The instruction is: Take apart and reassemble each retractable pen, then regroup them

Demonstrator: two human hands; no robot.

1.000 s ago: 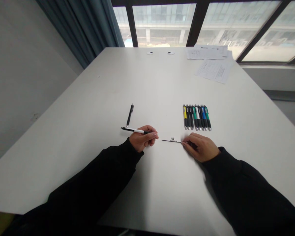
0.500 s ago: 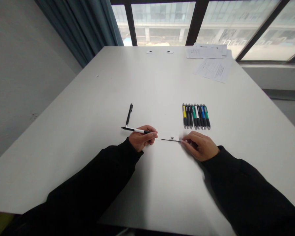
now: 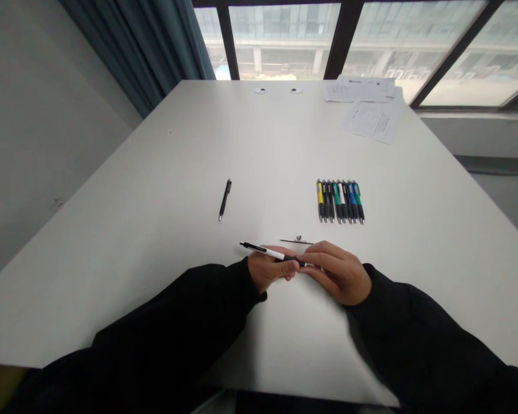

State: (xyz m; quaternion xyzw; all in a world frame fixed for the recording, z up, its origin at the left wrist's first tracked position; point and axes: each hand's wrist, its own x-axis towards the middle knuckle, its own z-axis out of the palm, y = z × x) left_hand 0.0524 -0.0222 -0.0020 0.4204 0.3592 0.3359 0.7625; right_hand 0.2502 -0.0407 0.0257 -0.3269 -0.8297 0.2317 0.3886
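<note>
My left hand (image 3: pixel 274 269) is closed round a white and black pen (image 3: pixel 273 253), whose clip end points left. At the pen's dark grip end, the fingers of my right hand (image 3: pixel 337 271) pinch near the tip and touch my left fingers. Just beyond my hands, a thin dark refill (image 3: pixel 296 241) lies on the table beside a small metallic part (image 3: pixel 299 237). A black pen (image 3: pixel 225 199) rests further left. To the right, several pens (image 3: pixel 340 202) with yellow, black, green, white and blue barrels stand in a tight side-by-side row, lying flat.
The white table (image 3: pixel 259 144) extends to the window. Printed papers (image 3: pixel 371 118) lie at its far right, and two small oval fittings (image 3: pixel 296 91) sit by the far edge. A blue-grey curtain (image 3: pixel 155 52) hangs at the left.
My right hand has left the refill on the table and come to the pen's grip end. My left hand has moved right and nearer to me with the white pen.
</note>
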